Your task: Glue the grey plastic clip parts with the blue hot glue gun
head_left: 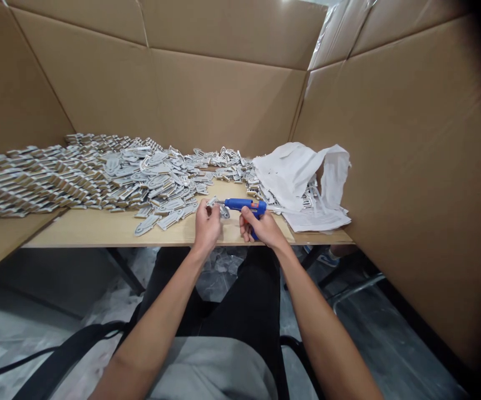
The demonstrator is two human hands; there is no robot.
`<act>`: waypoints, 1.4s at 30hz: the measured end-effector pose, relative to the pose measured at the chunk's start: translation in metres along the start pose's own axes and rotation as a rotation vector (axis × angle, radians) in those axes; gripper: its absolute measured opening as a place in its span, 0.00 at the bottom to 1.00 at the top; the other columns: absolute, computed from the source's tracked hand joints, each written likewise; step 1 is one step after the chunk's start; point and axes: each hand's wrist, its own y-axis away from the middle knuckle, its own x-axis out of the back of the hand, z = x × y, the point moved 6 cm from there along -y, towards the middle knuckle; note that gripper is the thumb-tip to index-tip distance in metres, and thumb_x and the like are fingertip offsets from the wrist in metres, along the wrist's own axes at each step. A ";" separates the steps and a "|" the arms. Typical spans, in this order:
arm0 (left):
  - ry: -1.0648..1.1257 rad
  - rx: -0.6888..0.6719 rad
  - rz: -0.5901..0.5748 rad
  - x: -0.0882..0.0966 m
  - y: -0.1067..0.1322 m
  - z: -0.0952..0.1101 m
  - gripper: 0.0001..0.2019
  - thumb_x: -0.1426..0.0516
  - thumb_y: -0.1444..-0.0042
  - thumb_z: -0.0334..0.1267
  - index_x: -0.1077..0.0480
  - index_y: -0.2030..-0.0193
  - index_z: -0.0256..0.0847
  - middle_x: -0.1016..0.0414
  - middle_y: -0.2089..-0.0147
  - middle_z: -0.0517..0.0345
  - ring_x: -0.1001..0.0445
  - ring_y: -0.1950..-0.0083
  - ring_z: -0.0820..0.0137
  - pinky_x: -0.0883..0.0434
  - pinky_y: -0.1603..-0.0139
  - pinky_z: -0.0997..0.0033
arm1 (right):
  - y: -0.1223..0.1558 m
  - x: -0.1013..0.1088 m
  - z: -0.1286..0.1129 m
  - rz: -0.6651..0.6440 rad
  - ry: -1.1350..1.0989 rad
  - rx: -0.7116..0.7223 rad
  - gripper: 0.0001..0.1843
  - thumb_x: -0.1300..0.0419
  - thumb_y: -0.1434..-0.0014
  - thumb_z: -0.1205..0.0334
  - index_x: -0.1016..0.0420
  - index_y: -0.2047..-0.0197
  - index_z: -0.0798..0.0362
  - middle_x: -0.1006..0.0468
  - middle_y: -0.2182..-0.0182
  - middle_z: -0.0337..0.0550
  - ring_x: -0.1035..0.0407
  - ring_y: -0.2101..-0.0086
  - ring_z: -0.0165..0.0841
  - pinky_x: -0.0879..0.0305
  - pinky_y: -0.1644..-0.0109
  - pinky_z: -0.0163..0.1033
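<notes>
Wrapped round the handle of a blue glue gun (239, 204) is my right hand (261, 226), near the table's front edge. The gun lies level, its nozzle pointing left. My left hand (207, 223) pinches a small grey-and-white oval plastic piece (224, 211), partly hidden by the fingers. The nozzle tip is at this piece; I cannot tell whether it touches. A loose heap of similar pieces (157, 178) lies beyond and left of my left hand. Behind the gun, a white sheet-like bag (284, 172) lies crumpled with more pieces in and beside it.
Stacked rows of the pieces (35, 178) fill the table's left side. Tall cardboard walls (232, 100) enclose the back and both sides. The wooden tabletop (98, 230) ends just before my lap. Part of a shoe (327, 258) shows below the table at right.
</notes>
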 end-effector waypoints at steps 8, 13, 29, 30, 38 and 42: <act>-0.018 0.009 -0.070 -0.004 0.005 0.002 0.10 0.39 0.35 0.45 0.34 0.63 0.44 0.34 0.69 0.62 0.34 0.69 0.69 0.36 0.66 0.72 | 0.000 -0.003 0.000 -0.013 0.062 -0.020 0.34 0.41 0.39 0.26 0.28 0.70 0.52 0.25 0.80 0.38 0.29 0.83 0.29 0.35 0.80 0.32; -0.051 -0.015 -0.073 -0.003 0.004 0.004 0.09 0.40 0.35 0.42 0.35 0.63 0.44 0.34 0.70 0.62 0.35 0.69 0.69 0.36 0.66 0.72 | -0.001 -0.002 0.000 0.004 0.071 -0.025 0.33 0.40 0.39 0.28 0.29 0.71 0.52 0.25 0.81 0.38 0.29 0.84 0.30 0.38 0.82 0.31; -0.079 -0.033 -0.051 -0.002 0.005 0.008 0.07 0.41 0.35 0.37 0.35 0.65 0.45 0.34 0.70 0.63 0.35 0.69 0.70 0.37 0.67 0.72 | -0.001 0.002 0.004 0.032 0.184 -0.046 0.37 0.42 0.38 0.26 0.30 0.78 0.52 0.26 0.84 0.41 0.32 0.85 0.29 0.38 0.82 0.31; -0.076 -0.033 -0.051 -0.002 0.005 0.008 0.07 0.41 0.35 0.37 0.35 0.65 0.45 0.34 0.70 0.63 0.35 0.69 0.70 0.37 0.67 0.72 | 0.000 0.002 0.004 0.039 0.193 -0.043 0.37 0.42 0.38 0.26 0.30 0.78 0.52 0.26 0.84 0.42 0.32 0.85 0.29 0.38 0.82 0.31; -0.106 -0.047 -0.056 -0.002 0.005 0.008 0.06 0.42 0.35 0.36 0.35 0.64 0.45 0.35 0.71 0.63 0.35 0.70 0.70 0.38 0.67 0.71 | 0.001 0.003 0.002 0.047 0.256 -0.034 0.37 0.42 0.38 0.26 0.28 0.79 0.52 0.26 0.84 0.42 0.33 0.85 0.29 0.38 0.80 0.33; -0.118 -0.043 -0.053 -0.001 0.005 0.010 0.06 0.42 0.35 0.35 0.35 0.64 0.44 0.35 0.71 0.63 0.36 0.70 0.70 0.39 0.68 0.71 | 0.004 0.000 -0.003 0.062 0.308 -0.046 0.35 0.42 0.36 0.29 0.28 0.78 0.51 0.27 0.84 0.40 0.33 0.84 0.29 0.37 0.78 0.33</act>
